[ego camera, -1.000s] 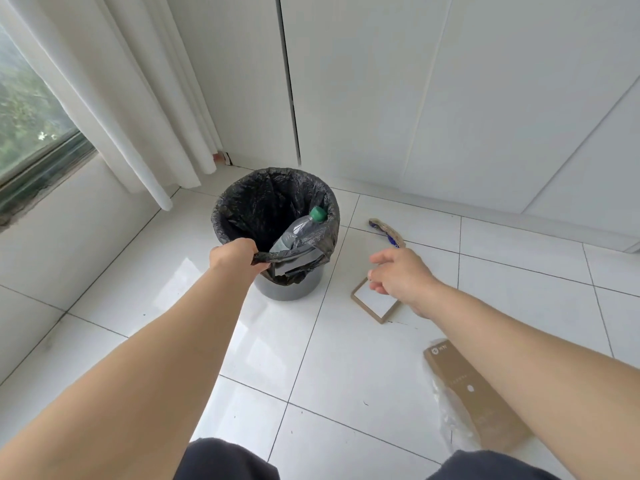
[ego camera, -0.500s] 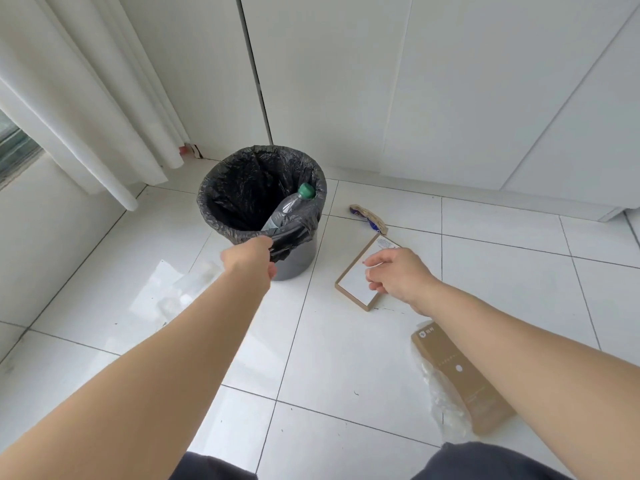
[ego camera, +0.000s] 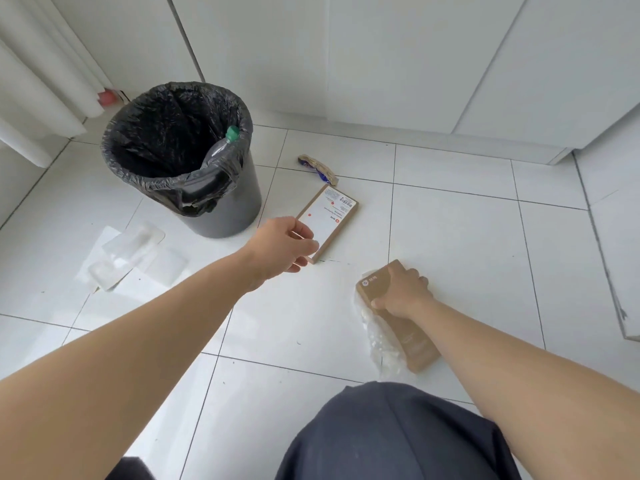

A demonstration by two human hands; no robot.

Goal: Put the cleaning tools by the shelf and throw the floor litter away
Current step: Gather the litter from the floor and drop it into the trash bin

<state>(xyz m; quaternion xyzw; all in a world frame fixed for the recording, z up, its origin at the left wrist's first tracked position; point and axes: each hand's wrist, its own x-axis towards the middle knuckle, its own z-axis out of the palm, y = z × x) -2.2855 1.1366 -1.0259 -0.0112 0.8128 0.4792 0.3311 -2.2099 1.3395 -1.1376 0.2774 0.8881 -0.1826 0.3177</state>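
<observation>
Litter: two cardboard boxes, one wrapper [ego camera: 318,168] and one clear plastic blister pack [ego camera: 133,251] lie on the floor [ego camera: 450,237] beside the black bin [ego camera: 221,202].
Change: my left hand [ego camera: 282,249] has let go of the bin's bag and moved to the labelled box [ego camera: 329,220]; my right hand [ego camera: 403,289] dropped to the brown box [ego camera: 398,313].
Left hand: arm outstretched, fingers closing around the labelled box's near end.
Right hand: palm down, clamped on the brown box.
</observation>
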